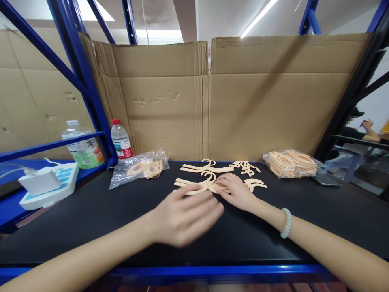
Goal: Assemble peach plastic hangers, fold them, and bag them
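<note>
Cream plastic clothes hangers (pixel 190 191) lie in a small group at the middle of the black table, their hooks pointing away from me. My right hand (pixel 235 191) is closed over the right arm of the nearest hanger, thumb in front and fingers behind. My left hand (pixel 188 217) is in front of the hangers' left arms, fingers stretched out and slightly blurred, with no object visible in it. Behind them is another pair of hangers (pixel 209 167). Loose curved cream pieces (pixel 257 184) lie just right of my right hand, and a heap of smaller cream parts (pixel 245 167) sits farther back.
At back left is a clear bag (pixel 139 168) with cream parts, near a red-capped bottle (pixel 121 140) and a larger bottle (pixel 85 150). A power strip (pixel 65 180) is far left. Bagged hangers (pixel 291 162) and a phone (pixel 326 179) are right. Cardboard (pixel 161 101) stands behind; a person (pixel 355 129) is beyond.
</note>
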Demonstrator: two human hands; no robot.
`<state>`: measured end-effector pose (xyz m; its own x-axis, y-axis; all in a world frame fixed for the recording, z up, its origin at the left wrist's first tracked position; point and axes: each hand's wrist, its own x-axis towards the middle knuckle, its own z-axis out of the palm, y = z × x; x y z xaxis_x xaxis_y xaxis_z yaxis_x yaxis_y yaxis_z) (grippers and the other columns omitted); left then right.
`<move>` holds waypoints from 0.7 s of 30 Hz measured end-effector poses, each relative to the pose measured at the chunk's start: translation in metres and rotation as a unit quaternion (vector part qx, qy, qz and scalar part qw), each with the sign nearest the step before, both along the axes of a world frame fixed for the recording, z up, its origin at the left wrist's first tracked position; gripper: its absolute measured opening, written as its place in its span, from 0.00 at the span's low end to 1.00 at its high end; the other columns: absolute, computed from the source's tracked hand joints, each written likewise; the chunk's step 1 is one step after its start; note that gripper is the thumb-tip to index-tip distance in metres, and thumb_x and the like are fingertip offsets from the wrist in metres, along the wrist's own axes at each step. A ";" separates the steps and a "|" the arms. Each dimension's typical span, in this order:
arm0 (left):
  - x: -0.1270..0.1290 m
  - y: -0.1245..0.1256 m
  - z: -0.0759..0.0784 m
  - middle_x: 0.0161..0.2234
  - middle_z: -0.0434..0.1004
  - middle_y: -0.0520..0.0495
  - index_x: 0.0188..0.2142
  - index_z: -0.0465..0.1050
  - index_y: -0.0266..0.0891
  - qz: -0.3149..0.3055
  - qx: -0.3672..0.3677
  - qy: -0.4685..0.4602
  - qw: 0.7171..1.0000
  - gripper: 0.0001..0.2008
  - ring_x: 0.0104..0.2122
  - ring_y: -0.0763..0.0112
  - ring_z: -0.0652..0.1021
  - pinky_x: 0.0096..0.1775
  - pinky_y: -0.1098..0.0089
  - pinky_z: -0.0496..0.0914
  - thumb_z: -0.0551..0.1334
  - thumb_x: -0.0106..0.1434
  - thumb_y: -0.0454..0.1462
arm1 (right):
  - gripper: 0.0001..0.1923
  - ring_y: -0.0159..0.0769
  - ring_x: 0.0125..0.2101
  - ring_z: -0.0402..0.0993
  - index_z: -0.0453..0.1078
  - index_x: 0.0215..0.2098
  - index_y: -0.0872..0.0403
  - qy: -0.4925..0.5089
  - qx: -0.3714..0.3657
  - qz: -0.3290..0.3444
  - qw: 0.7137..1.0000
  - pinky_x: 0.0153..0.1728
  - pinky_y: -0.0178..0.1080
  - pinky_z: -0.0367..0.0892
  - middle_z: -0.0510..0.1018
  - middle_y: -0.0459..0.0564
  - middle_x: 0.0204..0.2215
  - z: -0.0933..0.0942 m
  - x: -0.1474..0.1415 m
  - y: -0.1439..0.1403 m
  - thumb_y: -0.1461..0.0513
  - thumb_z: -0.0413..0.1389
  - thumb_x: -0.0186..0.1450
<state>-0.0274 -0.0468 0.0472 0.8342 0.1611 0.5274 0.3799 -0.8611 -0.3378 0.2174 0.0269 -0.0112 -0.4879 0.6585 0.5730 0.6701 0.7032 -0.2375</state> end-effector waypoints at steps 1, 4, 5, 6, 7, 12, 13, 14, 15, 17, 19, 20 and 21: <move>-0.002 0.011 0.000 0.47 0.75 0.44 0.51 0.69 0.42 0.021 -0.019 0.018 0.999 0.14 0.48 0.61 0.74 0.54 0.57 0.66 0.55 0.66 0.34 | 0.12 0.44 0.48 0.69 0.72 0.45 0.53 -0.010 -0.006 -0.009 1.000 0.52 0.51 0.61 0.76 0.54 0.45 0.001 0.000 -0.001 0.60 0.55 0.64; -0.018 0.049 -0.010 0.52 0.72 0.39 0.53 0.67 0.37 0.137 -0.132 0.024 0.981 0.18 0.53 0.56 0.71 0.54 0.56 0.65 0.59 0.63 0.39 | 0.20 0.49 0.51 0.67 0.70 0.50 0.55 -0.046 -0.030 -0.036 0.998 0.54 0.53 0.60 0.74 0.57 0.49 0.003 0.000 -0.005 0.55 0.56 0.63; -0.025 0.061 -0.015 0.55 0.69 0.37 0.55 0.65 0.36 0.169 -0.174 0.018 0.970 0.24 0.55 0.54 0.69 0.55 0.56 0.64 0.61 0.61 0.43 | 0.21 0.49 0.52 0.66 0.69 0.52 0.56 -0.057 -0.038 -0.041 0.997 0.54 0.54 0.59 0.74 0.58 0.50 0.003 0.001 -0.005 0.55 0.55 0.64; -0.033 0.071 -0.020 0.57 0.66 0.35 0.58 0.62 0.36 0.193 -0.218 0.016 0.957 0.29 0.56 0.53 0.68 0.55 0.56 0.64 0.62 0.61 0.46 | 0.22 0.49 0.53 0.66 0.68 0.52 0.57 -0.066 -0.044 -0.044 0.996 0.55 0.55 0.58 0.73 0.58 0.50 0.004 0.001 -0.005 0.54 0.55 0.64; -0.040 0.080 -0.024 0.58 0.65 0.35 0.59 0.60 0.36 0.206 -0.257 0.010 0.944 0.30 0.57 0.54 0.68 0.55 0.58 0.64 0.61 0.61 0.47 | 0.22 0.49 0.53 0.66 0.68 0.53 0.57 -0.072 -0.049 -0.046 0.995 0.55 0.55 0.58 0.73 0.59 0.51 0.004 0.002 -0.005 0.54 0.55 0.64; -0.055 0.093 -0.029 0.56 0.69 0.39 0.58 0.61 0.38 0.197 -0.323 -0.002 0.926 0.25 0.55 0.59 0.70 0.56 0.61 0.63 0.58 0.64 0.44 | 0.20 0.48 0.54 0.66 0.69 0.53 0.56 -0.082 -0.067 -0.048 0.993 0.56 0.54 0.58 0.73 0.59 0.51 0.002 0.004 -0.004 0.56 0.54 0.65; -0.055 0.092 -0.027 0.54 0.70 0.40 0.57 0.63 0.38 0.193 -0.321 0.001 0.927 0.22 0.54 0.60 0.70 0.55 0.61 0.63 0.58 0.64 0.42 | 0.20 0.48 0.54 0.66 0.69 0.53 0.57 -0.082 -0.070 -0.043 0.993 0.56 0.53 0.59 0.73 0.59 0.51 0.002 0.004 -0.004 0.56 0.54 0.65; -0.054 0.091 -0.025 0.53 0.71 0.41 0.55 0.65 0.39 0.188 -0.319 0.006 0.929 0.20 0.53 0.60 0.71 0.55 0.61 0.64 0.57 0.64 0.41 | 0.21 0.48 0.53 0.66 0.68 0.53 0.57 -0.080 -0.072 -0.037 0.993 0.55 0.52 0.59 0.73 0.59 0.51 0.002 0.004 -0.004 0.56 0.53 0.65; -0.054 0.090 -0.022 0.52 0.72 0.42 0.54 0.67 0.39 0.184 -0.316 0.012 0.931 0.18 0.51 0.61 0.72 0.54 0.62 0.65 0.57 0.64 0.40 | 0.21 0.48 0.53 0.67 0.68 0.53 0.58 -0.079 -0.073 -0.030 0.994 0.55 0.51 0.60 0.73 0.59 0.52 0.002 0.005 -0.004 0.57 0.53 0.65; -0.053 0.088 -0.018 0.49 0.74 0.43 0.51 0.69 0.40 0.182 -0.308 0.020 0.933 0.16 0.49 0.61 0.73 0.51 0.63 0.67 0.56 0.64 0.38 | 0.21 0.48 0.53 0.67 0.68 0.54 0.58 -0.078 -0.072 -0.019 0.994 0.55 0.51 0.61 0.72 0.60 0.52 0.003 0.005 -0.003 0.57 0.53 0.66; -0.054 0.087 -0.015 0.47 0.75 0.43 0.49 0.70 0.40 0.192 -0.300 0.026 0.934 0.15 0.47 0.61 0.74 0.49 0.63 0.68 0.56 0.63 0.38 | 0.21 0.48 0.53 0.67 0.68 0.54 0.58 -0.078 -0.071 -0.011 0.994 0.54 0.51 0.62 0.73 0.60 0.51 0.004 0.005 -0.001 0.57 0.53 0.66; -0.055 0.088 -0.014 0.47 0.75 0.43 0.48 0.71 0.40 0.199 -0.296 0.028 0.934 0.15 0.46 0.61 0.75 0.48 0.63 0.68 0.56 0.63 0.38 | 0.20 0.48 0.52 0.67 0.68 0.54 0.58 -0.079 -0.070 -0.008 0.994 0.54 0.51 0.62 0.73 0.60 0.51 0.004 0.005 0.000 0.58 0.53 0.65; -0.057 0.088 -0.013 0.46 0.75 0.43 0.48 0.71 0.40 0.206 -0.292 0.029 0.933 0.14 0.46 0.61 0.75 0.48 0.63 0.68 0.57 0.63 0.38 | 0.20 0.48 0.52 0.68 0.68 0.54 0.58 -0.078 -0.070 -0.005 0.994 0.53 0.52 0.63 0.73 0.60 0.51 0.003 0.005 0.001 0.58 0.53 0.65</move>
<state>-0.0841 0.0411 0.0338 0.6625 0.7204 0.2054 0.7147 -0.6899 0.1147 0.2222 0.0276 -0.0079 -0.5574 0.7316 0.3925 0.7127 0.6641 -0.2257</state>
